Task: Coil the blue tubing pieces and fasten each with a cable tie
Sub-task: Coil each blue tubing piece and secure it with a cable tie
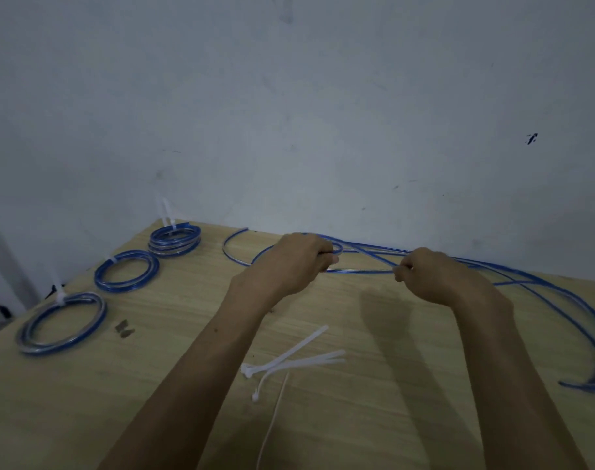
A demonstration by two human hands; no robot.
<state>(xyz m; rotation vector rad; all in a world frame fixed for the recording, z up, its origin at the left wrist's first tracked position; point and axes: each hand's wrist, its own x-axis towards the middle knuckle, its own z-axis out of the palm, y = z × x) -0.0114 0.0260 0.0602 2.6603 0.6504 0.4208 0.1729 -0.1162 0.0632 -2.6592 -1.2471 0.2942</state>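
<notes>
Long blue tubing (360,271) runs along the far side of the wooden table (174,361) and sweeps down toward the right edge. My left hand (296,262) grips a loop of it with curled fingers. My right hand (431,276) pinches a strand a short way to the right, and a straight stretch spans between the two hands. Three finished blue coils lie at the left, each with a white tie: the near coil (64,323), the middle coil (126,271) and the far coil (174,240). Loose white cable ties (289,362) lie in front of my forearms.
A pale wall (289,113) rises right behind the table's far edge. The table's left edge runs diagonally past the coils. A small dark scrap (124,329) lies near the near coil. More tubing loops bunch at the right edge (587,385).
</notes>
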